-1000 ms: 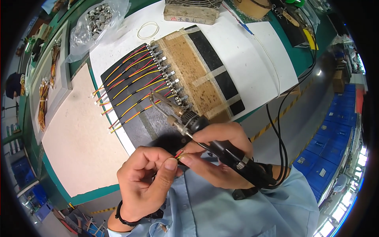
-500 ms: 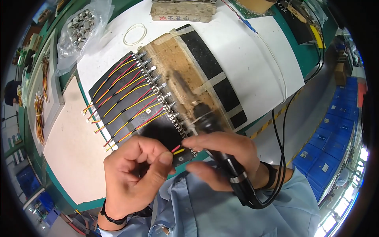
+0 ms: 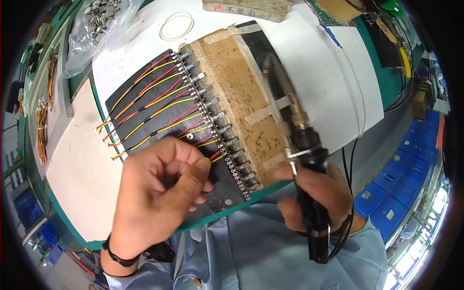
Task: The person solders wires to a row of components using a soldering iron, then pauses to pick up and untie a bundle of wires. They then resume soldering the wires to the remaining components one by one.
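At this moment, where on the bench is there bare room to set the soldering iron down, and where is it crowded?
Free: the white sheet right of the brown board, and the beige panel left of the black jig. Crowded: the jig itself, lined with red and yellow wires, where the left hand rests; the right hand holds the soldering iron. A plastic bag fills the far left corner.

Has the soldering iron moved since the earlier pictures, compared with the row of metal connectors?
Yes. The soldering iron in the right hand has swung right, away from the row of metal connectors; its tip now points up over the brown pad.
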Action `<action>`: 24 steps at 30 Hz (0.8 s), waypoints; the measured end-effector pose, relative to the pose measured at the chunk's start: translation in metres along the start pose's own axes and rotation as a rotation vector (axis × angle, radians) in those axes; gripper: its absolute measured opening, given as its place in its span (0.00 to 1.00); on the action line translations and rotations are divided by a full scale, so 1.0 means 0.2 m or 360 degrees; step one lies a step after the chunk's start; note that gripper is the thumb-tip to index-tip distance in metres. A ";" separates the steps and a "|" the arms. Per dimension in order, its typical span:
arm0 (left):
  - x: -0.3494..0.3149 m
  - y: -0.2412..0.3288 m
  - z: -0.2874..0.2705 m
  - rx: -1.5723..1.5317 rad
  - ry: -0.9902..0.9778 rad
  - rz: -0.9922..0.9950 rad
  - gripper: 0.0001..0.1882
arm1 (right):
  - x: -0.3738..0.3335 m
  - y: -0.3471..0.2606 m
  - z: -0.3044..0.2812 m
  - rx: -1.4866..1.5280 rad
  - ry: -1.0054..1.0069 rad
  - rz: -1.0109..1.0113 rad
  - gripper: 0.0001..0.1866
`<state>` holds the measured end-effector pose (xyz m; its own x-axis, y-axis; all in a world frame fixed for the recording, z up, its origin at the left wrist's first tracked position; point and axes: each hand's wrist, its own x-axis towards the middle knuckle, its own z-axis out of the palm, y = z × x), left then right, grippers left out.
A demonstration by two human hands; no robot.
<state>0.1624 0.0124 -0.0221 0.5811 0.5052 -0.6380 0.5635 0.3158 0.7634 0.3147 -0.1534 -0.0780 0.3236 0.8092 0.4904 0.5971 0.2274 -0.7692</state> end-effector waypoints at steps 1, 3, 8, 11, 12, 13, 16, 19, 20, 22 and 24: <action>0.02 0.02 -0.01 -0.0078 -0.0050 -0.0134 0.04 | 0.01 -0.01 -0.02 -0.0048 0.0004 0.0021 0.23; 0.05 0.02 -0.03 -0.0080 -0.0039 -0.0173 0.05 | 0.01 -0.02 -0.05 -0.0144 0.0014 0.0065 0.24; 0.08 0.07 -0.04 -0.0035 -0.0119 -0.0291 0.05 | -0.07 0.01 -0.05 -0.0119 0.0219 -0.0095 0.24; 0.09 0.06 -0.05 -0.0039 -0.0133 -0.0343 0.05 | -0.11 0.05 -0.04 -0.0068 0.0371 -0.0219 0.28; 0.09 0.06 -0.05 -0.0050 -0.0135 -0.0355 0.05 | -0.11 0.05 -0.04 -0.0061 0.0365 -0.0215 0.28; 0.09 0.06 -0.05 -0.0061 -0.0137 -0.0366 0.05 | -0.09 0.04 -0.06 -0.0049 0.0214 -0.0203 0.28; 0.09 0.07 -0.05 -0.0066 -0.0136 -0.0385 0.04 | -0.07 0.02 -0.09 -0.0048 -0.0091 -0.0171 0.27; 0.09 0.07 -0.04 -0.0081 -0.0129 -0.0397 0.04 | -0.06 0.03 -0.07 0.0008 -0.0095 -0.0176 0.26; 0.09 0.07 -0.04 -0.0092 -0.0127 -0.0400 0.04 | -0.06 0.03 -0.07 0.0009 -0.0098 -0.0173 0.26; 0.09 0.06 -0.04 -0.0106 -0.0124 -0.0404 0.04 | -0.06 0.03 -0.07 0.0023 -0.0120 -0.0160 0.26; 0.09 0.06 -0.04 -0.0115 -0.0124 -0.0391 0.04 | -0.05 0.03 -0.07 0.0031 -0.0135 -0.0152 0.26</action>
<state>0.1747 0.0326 -0.0243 0.4771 0.3437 -0.8089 0.6516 0.4793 0.5880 0.3249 -0.1678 -0.0827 0.2022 0.8260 0.5262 0.6078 0.3155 -0.7287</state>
